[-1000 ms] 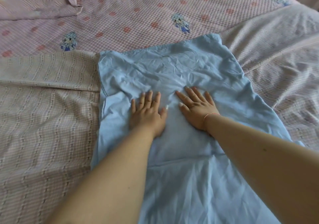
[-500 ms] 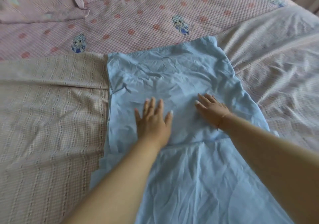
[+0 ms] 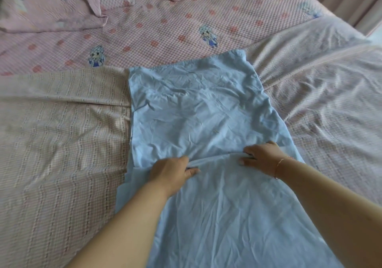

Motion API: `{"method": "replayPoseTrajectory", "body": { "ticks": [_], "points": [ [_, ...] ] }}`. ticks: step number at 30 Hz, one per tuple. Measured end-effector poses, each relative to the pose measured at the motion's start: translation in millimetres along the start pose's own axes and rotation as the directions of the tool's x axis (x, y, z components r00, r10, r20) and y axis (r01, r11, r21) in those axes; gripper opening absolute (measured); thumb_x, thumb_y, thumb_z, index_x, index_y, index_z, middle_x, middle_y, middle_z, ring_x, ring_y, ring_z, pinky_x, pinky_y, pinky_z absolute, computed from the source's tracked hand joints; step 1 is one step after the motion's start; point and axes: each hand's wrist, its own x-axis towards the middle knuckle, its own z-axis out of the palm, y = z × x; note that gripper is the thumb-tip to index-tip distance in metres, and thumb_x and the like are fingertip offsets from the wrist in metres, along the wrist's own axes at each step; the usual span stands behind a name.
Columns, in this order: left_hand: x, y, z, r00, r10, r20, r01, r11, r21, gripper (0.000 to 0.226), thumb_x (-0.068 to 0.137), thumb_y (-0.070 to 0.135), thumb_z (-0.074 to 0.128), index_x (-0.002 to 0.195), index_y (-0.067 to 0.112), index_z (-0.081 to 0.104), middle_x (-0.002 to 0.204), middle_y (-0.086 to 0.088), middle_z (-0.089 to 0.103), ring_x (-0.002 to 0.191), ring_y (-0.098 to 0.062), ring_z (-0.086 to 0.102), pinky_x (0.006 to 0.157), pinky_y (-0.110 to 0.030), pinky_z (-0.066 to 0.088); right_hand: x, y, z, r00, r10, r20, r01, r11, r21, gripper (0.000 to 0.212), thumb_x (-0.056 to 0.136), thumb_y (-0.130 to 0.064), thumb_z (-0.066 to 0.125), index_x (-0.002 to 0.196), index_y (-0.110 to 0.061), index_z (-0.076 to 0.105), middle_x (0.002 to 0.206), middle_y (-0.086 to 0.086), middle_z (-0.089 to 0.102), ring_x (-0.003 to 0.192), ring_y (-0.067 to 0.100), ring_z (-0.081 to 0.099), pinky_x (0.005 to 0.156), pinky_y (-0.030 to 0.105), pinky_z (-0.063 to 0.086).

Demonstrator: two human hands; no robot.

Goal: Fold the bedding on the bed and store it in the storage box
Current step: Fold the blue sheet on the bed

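The blue sheet point(image 3: 198, 112) is lying lengthwise down the middle of the bed point(image 3: 51, 143), its near part running toward the camera. Both hands, flat on it a second ago, are now sitting nearer, at the folded layer's near edge: the left hand point(image 3: 171, 172) is pinching the edge, and the right hand point(image 3: 262, 156) is curling its grip round it. Farther off, pink pillows point(image 3: 47, 5) are lying at the headboard end. No readable writing is showing.

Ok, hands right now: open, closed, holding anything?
Left hand: closed, pinching the near folded edge of the blue sheet.
Right hand: closed, gripping the same folded edge further right.
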Motion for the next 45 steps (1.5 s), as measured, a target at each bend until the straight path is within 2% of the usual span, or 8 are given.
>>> {"method": "replayPoseTrajectory", "body": {
  "ticks": [9, 13, 17, 25, 30, 36, 40, 45],
  "points": [
    [53.1, -4.9, -66.7, 0.882, -0.169, -0.439, 0.202, 0.979, 0.030, 0.055, 0.098, 0.048, 0.040, 0.139, 0.010, 0.040, 0.140, -0.014, 0.048, 0.132, -0.030, 0.041, 0.107, -0.044, 0.029, 37.0, -40.0, -81.6, 0.822, 0.000, -0.569, -0.109, 0.981, -0.158, 0.045, 0.086, -0.047, 0.058, 0.123, -0.022, 0.053, 0.126, 0.003, 0.051, 0.123, 0.024, 0.040, 0.105, 0.037, 0.019],
    [27.7, 16.5, -16.5, 0.977, -0.072, -0.198, 0.079, 0.997, 0.027, 0.068, 0.099, 0.055, 0.011, 0.154, 0.022, -0.008, 0.163, -0.001, -0.009, 0.149, -0.019, -0.011, 0.119, -0.043, -0.011, 13.0, -50.6, -12.9, 0.940, 0.100, -0.325, -0.130, 0.989, -0.070, 0.071, 0.092, -0.059, 0.036, 0.151, -0.031, 0.010, 0.158, 0.001, 0.009, 0.146, 0.021, 0.003, 0.117, 0.049, 0.003],
    [-20.3, 31.2, 53.8, 0.990, -0.137, -0.042, 0.138, 0.990, 0.009, 0.080, 0.086, 0.061, 0.009, 0.153, 0.020, 0.022, 0.160, -0.009, 0.020, 0.149, -0.023, 0.017, 0.116, -0.048, 0.001, -18.8, -38.4, 58.1, 0.959, 0.278, -0.057, -0.273, 0.959, 0.077, 0.070, 0.089, -0.069, 0.011, 0.147, -0.040, -0.016, 0.158, -0.009, -0.017, 0.145, 0.014, -0.019, 0.114, 0.055, -0.012],
    [-75.9, 45.8, 88.2, 0.982, -0.187, 0.037, 0.189, 0.980, -0.069, 0.077, 0.097, 0.057, 0.007, 0.136, 0.011, 0.054, 0.144, -0.011, 0.050, 0.133, -0.024, 0.047, 0.110, -0.047, 0.016, -54.9, -32.4, 80.8, 0.925, 0.378, -0.031, -0.373, 0.922, 0.107, 0.072, 0.088, -0.069, 0.008, 0.148, -0.036, -0.016, 0.159, -0.007, -0.015, 0.145, 0.014, -0.017, 0.115, 0.051, -0.012],
    [-98.7, 69.7, 87.7, 0.960, -0.266, 0.089, 0.279, 0.937, -0.209, 0.100, 0.072, 0.066, -0.014, 0.155, 0.015, 0.008, 0.162, 0.000, -0.001, 0.150, -0.017, -0.001, 0.118, -0.038, -0.007, -86.4, -50.5, 92.5, 0.919, 0.394, 0.012, -0.387, 0.896, 0.216, 0.068, 0.093, -0.063, 0.013, 0.150, -0.034, -0.009, 0.159, -0.006, -0.014, 0.145, 0.013, -0.016, 0.117, 0.045, -0.012],
    [-134.4, 111.5, 64.0, 0.775, -0.622, 0.109, 0.431, 0.395, -0.811, 0.032, 0.093, 0.027, 0.059, 0.116, 0.006, 0.065, 0.119, -0.013, 0.066, 0.114, -0.028, 0.059, 0.094, -0.029, 0.042, -129.5, -80.4, 105.1, 0.836, 0.543, -0.085, -0.303, 0.585, 0.752, 0.043, 0.097, -0.042, 0.040, 0.122, -0.014, 0.062, 0.132, 0.008, 0.055, 0.126, 0.025, 0.044, 0.105, 0.031, 0.029],
    [-168.1, 118.2, 78.9, 0.507, -0.698, 0.505, 0.717, 0.018, -0.696, 0.048, 0.082, 0.040, 0.060, 0.101, -0.002, 0.069, 0.099, -0.023, 0.071, 0.094, -0.036, 0.067, 0.079, -0.037, 0.052, -165.8, -84.5, 109.6, 0.675, 0.710, 0.202, -0.489, 0.225, 0.843, 0.031, 0.093, -0.032, 0.052, 0.103, -0.012, 0.072, 0.108, 0.016, 0.066, 0.105, 0.033, 0.057, 0.091, 0.035, 0.045],
    [-195.5, 125.7, 86.0, 0.280, -0.446, 0.850, 0.536, -0.662, -0.524, 0.040, 0.091, 0.044, 0.055, 0.106, 0.007, 0.057, 0.083, -0.012, 0.057, 0.065, -0.023, 0.054, 0.061, -0.032, 0.047, -188.3, -75.9, 110.1, 0.490, 0.677, 0.549, -0.483, -0.313, 0.818, 0.041, 0.087, -0.021, 0.064, 0.121, 0.001, 0.057, 0.118, 0.016, 0.059, 0.099, 0.031, 0.057, 0.085, 0.034, 0.044]
  ]
}}
